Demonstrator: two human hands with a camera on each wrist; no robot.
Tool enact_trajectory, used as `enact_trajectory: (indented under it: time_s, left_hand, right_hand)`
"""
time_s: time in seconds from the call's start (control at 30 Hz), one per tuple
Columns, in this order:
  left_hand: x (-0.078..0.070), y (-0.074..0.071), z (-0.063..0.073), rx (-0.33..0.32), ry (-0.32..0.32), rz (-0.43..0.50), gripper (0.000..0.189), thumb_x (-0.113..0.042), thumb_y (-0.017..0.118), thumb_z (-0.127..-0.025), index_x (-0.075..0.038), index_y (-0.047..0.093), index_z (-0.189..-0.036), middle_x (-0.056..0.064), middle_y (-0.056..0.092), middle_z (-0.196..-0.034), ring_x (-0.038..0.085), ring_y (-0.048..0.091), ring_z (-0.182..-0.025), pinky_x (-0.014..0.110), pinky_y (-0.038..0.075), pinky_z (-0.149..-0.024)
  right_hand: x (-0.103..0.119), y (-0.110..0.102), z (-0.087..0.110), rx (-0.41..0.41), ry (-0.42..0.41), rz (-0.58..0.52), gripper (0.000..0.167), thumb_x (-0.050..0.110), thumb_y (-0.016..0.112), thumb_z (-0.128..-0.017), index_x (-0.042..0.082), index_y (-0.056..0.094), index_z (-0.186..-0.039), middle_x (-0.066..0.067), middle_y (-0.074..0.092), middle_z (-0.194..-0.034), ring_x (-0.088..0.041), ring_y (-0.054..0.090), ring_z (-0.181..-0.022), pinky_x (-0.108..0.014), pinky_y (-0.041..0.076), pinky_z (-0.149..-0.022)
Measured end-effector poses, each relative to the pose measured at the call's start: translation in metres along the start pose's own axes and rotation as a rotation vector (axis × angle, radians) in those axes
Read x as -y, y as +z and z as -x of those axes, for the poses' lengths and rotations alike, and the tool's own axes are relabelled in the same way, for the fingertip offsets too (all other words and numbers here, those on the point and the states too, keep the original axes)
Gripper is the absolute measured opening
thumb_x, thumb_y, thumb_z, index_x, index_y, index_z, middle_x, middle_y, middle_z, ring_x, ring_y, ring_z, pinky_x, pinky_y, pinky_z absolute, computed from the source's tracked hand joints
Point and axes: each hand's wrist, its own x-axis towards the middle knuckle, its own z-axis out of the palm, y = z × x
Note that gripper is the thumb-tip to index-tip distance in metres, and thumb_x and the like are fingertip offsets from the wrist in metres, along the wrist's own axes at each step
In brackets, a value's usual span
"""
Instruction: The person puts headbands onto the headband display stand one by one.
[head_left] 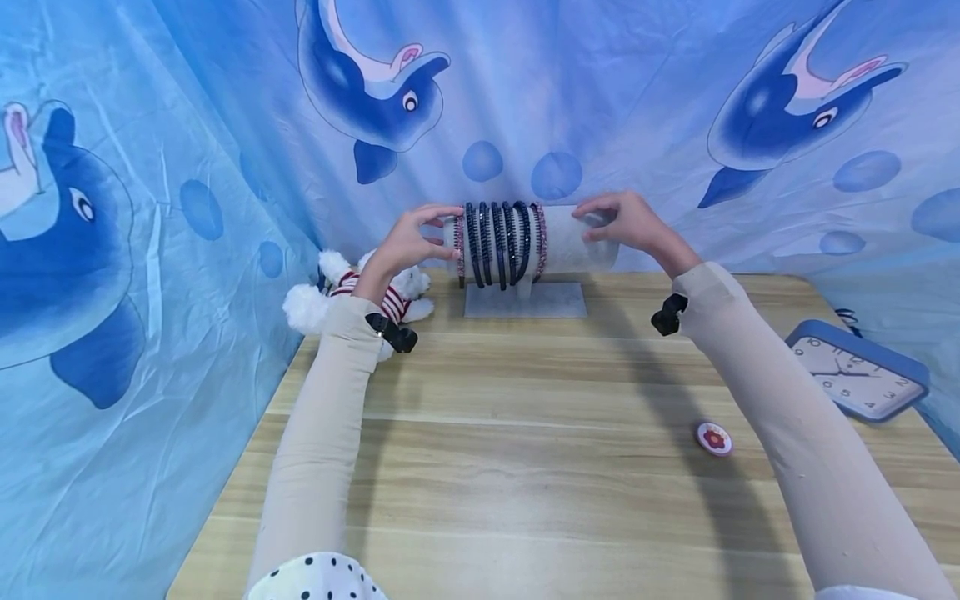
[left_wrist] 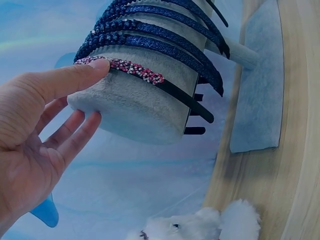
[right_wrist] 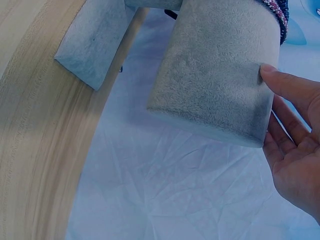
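Observation:
A grey plush headband stand [head_left: 576, 250], a horizontal cylinder on a flat base [head_left: 562, 302], stands at the back of the table. Several dark blue headbands [head_left: 501, 242] sit around its left and middle, with a pink-sparkled headband [head_left: 542, 242] to their right. Another pink and white sparkled headband [left_wrist: 135, 69] is at the left end. My left hand [left_wrist: 45, 110] has its thumb on this end headband, with fingers bent at the cylinder's end. At the bare right end, my right hand [right_wrist: 295, 125] grips the cylinder, thumb on its surface and fingers partly hidden behind.
A white plush toy [head_left: 408, 287] in a striped top lies behind my left forearm. On the right are a blue-framed clock [head_left: 855, 375] and a round flower badge [head_left: 714, 438]. A dolphin-print curtain [head_left: 510, 100] hangs close behind the wooden table [head_left: 480, 467].

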Motion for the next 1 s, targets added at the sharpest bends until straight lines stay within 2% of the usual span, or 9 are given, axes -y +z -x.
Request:
enact_trajectory:
  time_s: [0.1, 0.27, 0.33, 0.47, 0.6, 0.77, 0.87, 1.0]
  left_hand:
    - [-0.003, 0.001, 0.000, 0.001, -0.007, 0.015, 0.071, -0.005, 0.083, -0.083, -0.021, 0.056, -0.147, 0.001, 0.042, -0.159, 0.027, 0.043, -0.138, 0.045, 0.052, -0.105]
    - [-0.027, 0.000, 0.016, 0.022, -0.022, 0.038, 0.071, 0.003, 0.079, -0.085, -0.010, 0.052, -0.149, 0.009, 0.039, -0.160, 0.031, 0.041, -0.140, 0.046, 0.049, -0.111]
    - [-0.031, -0.001, 0.022, 0.027, -0.021, 0.043, 0.071, 0.003, 0.078, -0.086, -0.009, 0.050, -0.150, 0.010, 0.038, -0.160, 0.033, 0.040, -0.140, 0.045, 0.049, -0.111]
    - [-0.026, -0.001, 0.023, 0.010, -0.030, 0.070, 0.073, 0.002, 0.078, -0.086, -0.011, 0.049, -0.151, 0.009, 0.037, -0.162, 0.035, 0.038, -0.143, 0.045, 0.050, -0.109]
    - [-0.016, 0.002, 0.022, -0.037, -0.040, 0.133, 0.079, 0.005, 0.078, -0.084, -0.015, 0.046, -0.153, 0.006, 0.036, -0.163, 0.032, 0.040, -0.143, 0.044, 0.052, -0.107]
    - [0.007, 0.014, 0.020, -0.119, 0.018, 0.206, 0.081, 0.001, 0.077, -0.086, -0.022, 0.043, -0.156, 0.004, 0.034, -0.164, 0.031, 0.043, -0.143, 0.048, 0.049, -0.111]
    - [0.015, 0.022, 0.022, -0.183, 0.063, 0.178, 0.078, -0.011, 0.077, -0.090, -0.023, 0.041, -0.157, 0.002, 0.034, -0.164, 0.032, 0.042, -0.144, 0.051, 0.044, -0.115]
    - [0.021, 0.035, 0.026, -0.280, 0.067, 0.105, 0.085, -0.028, 0.077, -0.091, -0.024, 0.030, -0.161, 0.000, 0.032, -0.166, 0.028, 0.035, -0.150, 0.052, 0.033, -0.122]
  right_hand:
    - [-0.001, 0.000, 0.000, -0.005, -0.003, -0.002, 0.041, 0.006, 0.073, -0.093, 0.004, 0.066, -0.133, -0.017, 0.054, -0.150, -0.034, 0.043, -0.145, -0.053, 0.037, -0.119]
    - [0.001, 0.002, 0.000, -0.002, 0.002, -0.015, 0.041, 0.006, 0.073, -0.093, 0.004, 0.066, -0.133, -0.017, 0.054, -0.150, -0.034, 0.043, -0.144, -0.052, 0.038, -0.119]
    - [0.002, 0.003, 0.000, 0.000, 0.005, -0.018, 0.041, 0.005, 0.073, -0.093, 0.004, 0.066, -0.133, -0.018, 0.054, -0.150, -0.034, 0.044, -0.144, -0.052, 0.039, -0.118]
    - [0.003, 0.006, -0.001, -0.002, -0.006, -0.009, 0.042, 0.006, 0.073, -0.093, 0.004, 0.066, -0.134, -0.018, 0.055, -0.149, -0.034, 0.044, -0.144, -0.052, 0.038, -0.119]
    - [0.002, 0.008, -0.002, -0.008, -0.034, -0.018, 0.042, 0.005, 0.072, -0.094, 0.002, 0.065, -0.134, -0.019, 0.054, -0.150, -0.035, 0.043, -0.144, -0.052, 0.036, -0.120]
    - [-0.001, 0.013, 0.001, -0.031, -0.071, -0.037, 0.042, 0.003, 0.070, -0.094, 0.000, 0.064, -0.135, -0.020, 0.052, -0.150, -0.035, 0.041, -0.145, -0.052, 0.035, -0.121]
    - [-0.005, 0.018, 0.003, -0.066, -0.107, 0.004, 0.044, 0.004, 0.070, -0.094, 0.001, 0.062, -0.138, -0.020, 0.050, -0.153, -0.036, 0.040, -0.147, -0.052, 0.033, -0.122]
    - [-0.014, 0.027, 0.010, -0.143, -0.172, 0.119, 0.056, 0.011, 0.069, -0.096, 0.004, 0.050, -0.149, -0.021, 0.039, -0.160, -0.038, 0.031, -0.152, -0.055, 0.024, -0.126]
